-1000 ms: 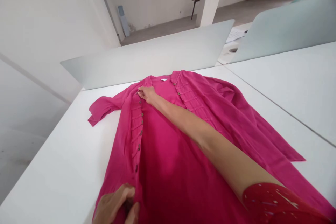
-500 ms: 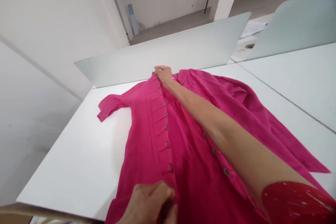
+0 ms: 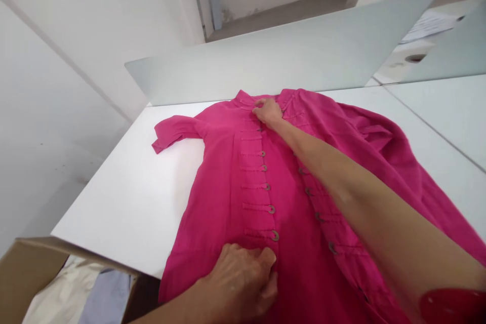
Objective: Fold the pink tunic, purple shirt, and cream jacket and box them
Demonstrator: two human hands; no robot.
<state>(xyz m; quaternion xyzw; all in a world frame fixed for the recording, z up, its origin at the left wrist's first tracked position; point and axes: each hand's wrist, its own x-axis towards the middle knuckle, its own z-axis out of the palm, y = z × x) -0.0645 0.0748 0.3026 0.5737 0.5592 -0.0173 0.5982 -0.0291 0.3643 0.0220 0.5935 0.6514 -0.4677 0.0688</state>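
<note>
On the white table (image 3: 125, 202), a pink button-front tunic (image 3: 228, 197) lies flat with its long axis running straight away from the person, its collar at the far side and its lower part spilling past the near edge, just beside a cardboard box (image 3: 38, 258) of pale clothes (image 3: 76, 296). The right hand (image 3: 268, 112), at the end of a long reach, lies open, fingers slightly spread and pressing beside the collar. The nearer left hand (image 3: 239, 281) curls over the button placket (image 3: 258, 187), though any pinch cannot be told.
</note>
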